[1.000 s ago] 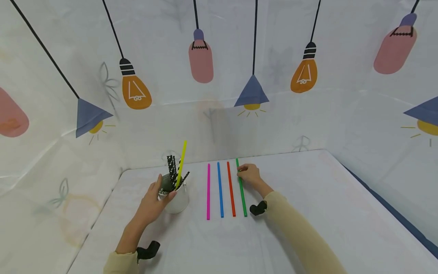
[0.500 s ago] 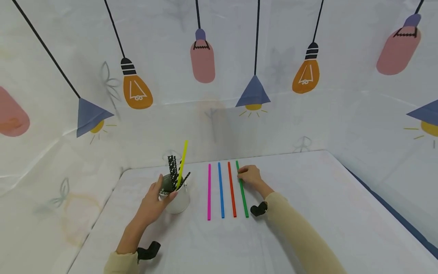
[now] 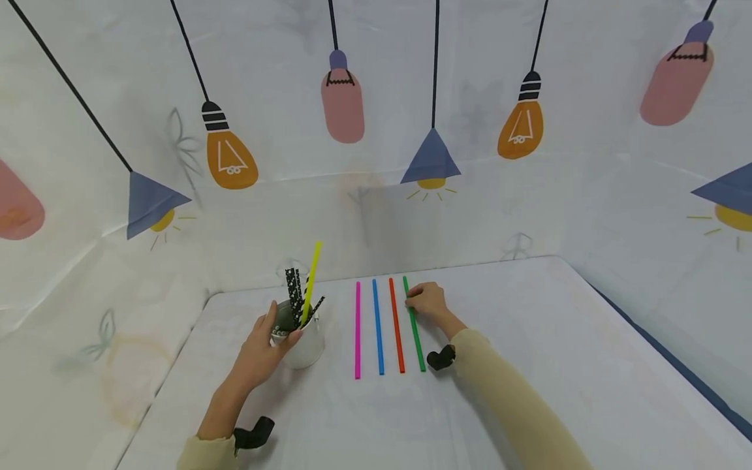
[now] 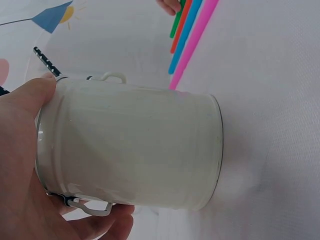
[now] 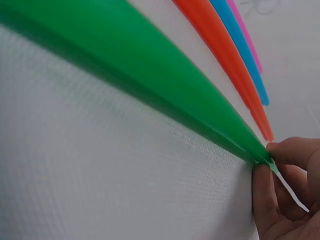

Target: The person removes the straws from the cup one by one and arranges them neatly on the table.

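My left hand (image 3: 258,349) grips a white metal canister (image 3: 307,349) near its mouth, thumb and fingers spread around the rim. Small loop handles show on the canister (image 4: 135,145) in the left wrist view. A yellow straw (image 3: 311,284) and several black-and-white patterned straws (image 3: 292,287) stand in it. With thumb and fingertips, my right hand (image 3: 429,301) pinches a green straw (image 3: 416,333) close to its far end. In the right wrist view, the green straw (image 5: 150,75) runs along the white cloth. Left of it lie a red straw (image 3: 397,326), a blue straw (image 3: 378,326) and a pink straw (image 3: 358,329).
The straws lie in a near-parallel row on a white-covered table (image 3: 493,313), right of the canister. Behind the table hangs a pale backdrop (image 3: 376,228) printed with lamps and bulbs. Black straps (image 3: 442,358) sit at the wrists.
The green straw has shifted slightly toward me with my right hand, its far end now closer to level with the red one. My left hand stays on the canister.
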`<state>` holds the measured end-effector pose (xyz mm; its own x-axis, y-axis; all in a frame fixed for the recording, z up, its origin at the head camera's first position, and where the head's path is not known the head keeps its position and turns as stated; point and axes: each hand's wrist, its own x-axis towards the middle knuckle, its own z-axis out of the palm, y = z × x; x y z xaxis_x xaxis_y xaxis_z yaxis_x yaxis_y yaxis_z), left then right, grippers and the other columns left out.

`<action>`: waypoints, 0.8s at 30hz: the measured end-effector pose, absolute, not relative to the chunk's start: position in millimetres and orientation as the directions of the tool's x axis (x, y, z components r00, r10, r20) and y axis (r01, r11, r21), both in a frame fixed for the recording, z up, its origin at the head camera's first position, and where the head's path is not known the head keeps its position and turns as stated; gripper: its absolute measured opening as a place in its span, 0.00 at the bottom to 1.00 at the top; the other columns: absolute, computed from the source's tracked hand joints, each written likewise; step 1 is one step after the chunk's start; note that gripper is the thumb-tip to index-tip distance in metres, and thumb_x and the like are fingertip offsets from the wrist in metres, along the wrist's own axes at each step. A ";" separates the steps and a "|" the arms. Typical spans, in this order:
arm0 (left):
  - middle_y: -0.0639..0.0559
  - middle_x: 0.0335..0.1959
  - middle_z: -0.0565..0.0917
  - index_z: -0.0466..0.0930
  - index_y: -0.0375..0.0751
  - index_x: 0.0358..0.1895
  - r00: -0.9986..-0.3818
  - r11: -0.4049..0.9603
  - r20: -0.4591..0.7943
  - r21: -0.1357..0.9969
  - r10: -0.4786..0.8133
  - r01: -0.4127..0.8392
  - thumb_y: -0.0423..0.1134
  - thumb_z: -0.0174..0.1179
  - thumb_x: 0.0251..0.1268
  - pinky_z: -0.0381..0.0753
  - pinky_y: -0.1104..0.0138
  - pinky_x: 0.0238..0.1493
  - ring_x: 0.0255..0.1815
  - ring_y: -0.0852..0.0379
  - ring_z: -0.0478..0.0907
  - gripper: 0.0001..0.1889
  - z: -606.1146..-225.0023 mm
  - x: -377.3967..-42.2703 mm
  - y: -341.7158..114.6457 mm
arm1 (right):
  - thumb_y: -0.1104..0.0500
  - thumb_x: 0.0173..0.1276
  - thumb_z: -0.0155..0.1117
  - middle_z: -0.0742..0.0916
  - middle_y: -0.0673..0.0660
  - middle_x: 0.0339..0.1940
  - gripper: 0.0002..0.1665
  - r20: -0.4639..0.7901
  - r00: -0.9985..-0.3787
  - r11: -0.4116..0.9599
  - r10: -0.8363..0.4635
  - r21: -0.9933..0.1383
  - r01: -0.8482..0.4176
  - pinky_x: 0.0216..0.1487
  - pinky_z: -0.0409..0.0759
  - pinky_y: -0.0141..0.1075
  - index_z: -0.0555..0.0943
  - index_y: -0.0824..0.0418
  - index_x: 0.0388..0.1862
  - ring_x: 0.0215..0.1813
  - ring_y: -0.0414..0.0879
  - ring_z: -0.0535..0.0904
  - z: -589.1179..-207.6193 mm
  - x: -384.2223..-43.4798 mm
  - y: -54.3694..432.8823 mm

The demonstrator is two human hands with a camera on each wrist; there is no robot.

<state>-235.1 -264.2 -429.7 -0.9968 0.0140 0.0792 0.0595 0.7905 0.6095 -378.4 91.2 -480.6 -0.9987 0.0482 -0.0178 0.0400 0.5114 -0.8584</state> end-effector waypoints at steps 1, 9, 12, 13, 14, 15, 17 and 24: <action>0.31 0.73 0.53 0.34 0.43 0.79 -0.997 0.789 0.080 0.611 0.014 0.061 0.73 0.47 0.62 0.62 0.37 0.60 0.69 0.28 0.57 0.54 -429.5 -234.7 -264.3 | 0.64 0.60 0.70 0.85 0.58 0.37 0.10 -0.018 -0.999 0.515 0.050 -0.856 0.041 0.35 0.79 0.36 0.85 0.65 0.41 0.33 0.47 0.79 -480.8 -378.3 90.8; 0.31 0.73 0.54 0.35 0.42 0.79 -0.995 0.789 0.096 0.610 0.019 0.074 0.73 0.48 0.62 0.62 0.37 0.60 0.68 0.28 0.59 0.54 -428.2 -233.2 -264.8 | 0.64 0.59 0.70 0.85 0.59 0.37 0.10 -0.008 -0.998 0.518 0.057 -0.855 0.036 0.33 0.79 0.36 0.85 0.66 0.40 0.33 0.47 0.79 -476.9 -376.1 89.5; 0.31 0.73 0.53 0.35 0.42 0.79 -0.995 0.788 0.095 0.611 0.019 0.073 0.73 0.48 0.62 0.62 0.37 0.60 0.68 0.28 0.59 0.54 -428.1 -233.1 -264.8 | 0.64 0.60 0.70 0.85 0.58 0.36 0.10 -0.006 -0.998 0.514 0.055 -0.857 0.033 0.33 0.79 0.35 0.85 0.66 0.40 0.32 0.46 0.79 -476.7 -375.7 89.9; 0.31 0.73 0.53 0.35 0.42 0.79 -0.995 0.789 0.094 0.610 0.018 0.071 0.73 0.48 0.62 0.62 0.37 0.60 0.68 0.28 0.58 0.54 -428.2 -233.0 -264.8 | 0.64 0.60 0.70 0.85 0.58 0.36 0.10 -0.004 -0.998 0.514 0.055 -0.857 0.032 0.33 0.79 0.35 0.85 0.66 0.40 0.31 0.46 0.80 -476.7 -375.7 89.8; 0.30 0.73 0.53 0.35 0.42 0.79 -0.995 0.790 0.093 0.609 0.017 0.071 0.73 0.48 0.62 0.62 0.37 0.60 0.68 0.28 0.58 0.54 -428.3 -233.0 -264.9 | 0.64 0.59 0.70 0.86 0.58 0.35 0.10 -0.003 -0.998 0.515 0.055 -0.856 0.031 0.33 0.79 0.35 0.85 0.66 0.40 0.31 0.46 0.80 -476.8 -375.6 89.8; 0.30 0.73 0.53 0.35 0.42 0.79 -0.996 0.790 0.093 0.609 0.016 0.070 0.73 0.48 0.62 0.62 0.37 0.60 0.68 0.28 0.58 0.54 -428.6 -233.1 -265.0 | 0.64 0.59 0.70 0.86 0.58 0.35 0.10 -0.003 -0.998 0.517 0.055 -0.855 0.031 0.33 0.79 0.35 0.85 0.66 0.40 0.31 0.46 0.80 -477.1 -375.6 89.9; 0.31 0.73 0.53 0.34 0.43 0.79 -0.996 0.791 0.089 0.608 0.015 0.066 0.73 0.48 0.62 0.62 0.37 0.60 0.68 0.28 0.58 0.54 -429.1 -233.3 -265.0 | 0.64 0.59 0.70 0.86 0.58 0.35 0.10 -0.004 -0.998 0.521 0.056 -0.853 0.032 0.32 0.79 0.35 0.85 0.66 0.40 0.31 0.46 0.80 -477.6 -375.8 90.0; 0.31 0.74 0.52 0.34 0.44 0.79 -0.997 0.789 0.082 0.611 0.010 0.058 0.74 0.47 0.61 0.62 0.37 0.60 0.68 0.28 0.58 0.55 -429.8 -234.2 -264.7 | 0.64 0.60 0.70 0.85 0.59 0.36 0.11 -0.009 -0.998 0.525 0.061 -0.850 0.040 0.32 0.79 0.35 0.85 0.67 0.41 0.31 0.46 0.80 -477.3 -375.8 91.3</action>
<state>-234.2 -264.7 -429.8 -0.9966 0.0100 0.0819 0.0581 0.7894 0.6111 -375.8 91.3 -477.3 -0.9981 0.0612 -0.0094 0.0402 0.5247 -0.8503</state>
